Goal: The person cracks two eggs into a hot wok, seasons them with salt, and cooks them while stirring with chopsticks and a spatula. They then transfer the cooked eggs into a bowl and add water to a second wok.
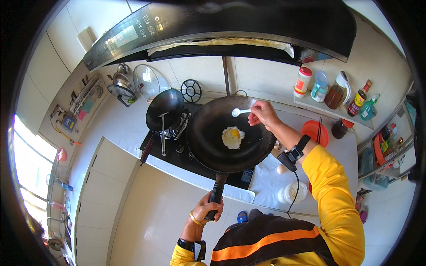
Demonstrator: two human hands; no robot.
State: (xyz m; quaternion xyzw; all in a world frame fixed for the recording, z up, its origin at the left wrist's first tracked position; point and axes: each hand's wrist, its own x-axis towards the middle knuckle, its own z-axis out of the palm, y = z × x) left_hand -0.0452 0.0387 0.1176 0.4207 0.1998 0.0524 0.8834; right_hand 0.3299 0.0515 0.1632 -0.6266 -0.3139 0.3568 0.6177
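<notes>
My left hand (208,209) grips the black handle of a large dark wok (213,156) on the stove. An egg (233,137) with a yellow yolk and white edges lies inside the wok, a little right of its middle. Above the wok's right side, my right hand (263,114) holds a small white measuring spoon (240,112) by its handle. The spoon's bowl points left, over the wok beyond the egg. Whether anything is in the spoon I cannot tell.
A smaller wok (165,109) with a metal ladle (163,136) stands left on the black stove (179,156). On the right counter are an egg (281,169), a white tub (293,193), and a red bowl (309,128) with chopsticks (319,129). Bottles line a shelf (332,108); the range hood (233,20) hangs above.
</notes>
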